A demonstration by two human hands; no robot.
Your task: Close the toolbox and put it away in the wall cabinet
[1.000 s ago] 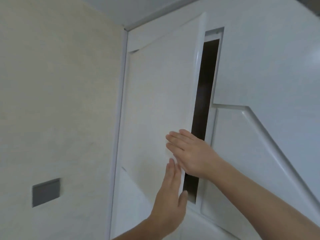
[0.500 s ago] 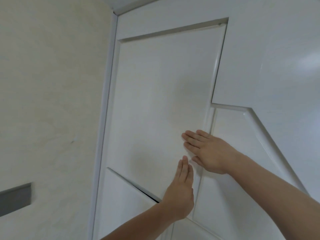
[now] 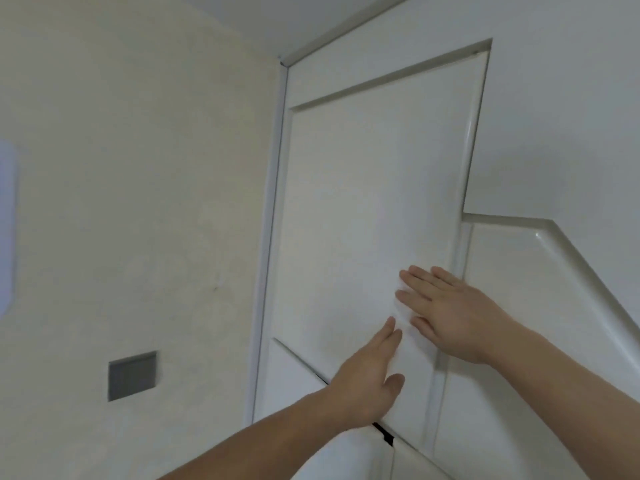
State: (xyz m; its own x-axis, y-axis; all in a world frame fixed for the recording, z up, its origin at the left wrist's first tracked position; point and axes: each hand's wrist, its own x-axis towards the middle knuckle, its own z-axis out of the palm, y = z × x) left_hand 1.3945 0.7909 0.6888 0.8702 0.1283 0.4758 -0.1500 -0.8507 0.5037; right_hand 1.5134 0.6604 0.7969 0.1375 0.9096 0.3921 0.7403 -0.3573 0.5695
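The white wall cabinet door [image 3: 363, 209] lies flush with its frame, with no dark gap along its right edge. My left hand [image 3: 367, 375] rests flat on the door's lower part, fingers together and pointing up. My right hand [image 3: 446, 313] lies flat against the door's lower right edge, fingers spread and pointing left. Neither hand holds anything. The toolbox is not in view.
A cream wall [image 3: 138, 202] fills the left side, with a grey square plate [image 3: 132, 375] set in it. More white cabinet panels [image 3: 540, 341] slope down to the right. A lower panel [image 3: 294, 386] sits under the door, with a thin dark seam.
The cabinet door swung shut: the dark opening seen one second ago is gone. Both hands stayed flat on the door and followed it in.
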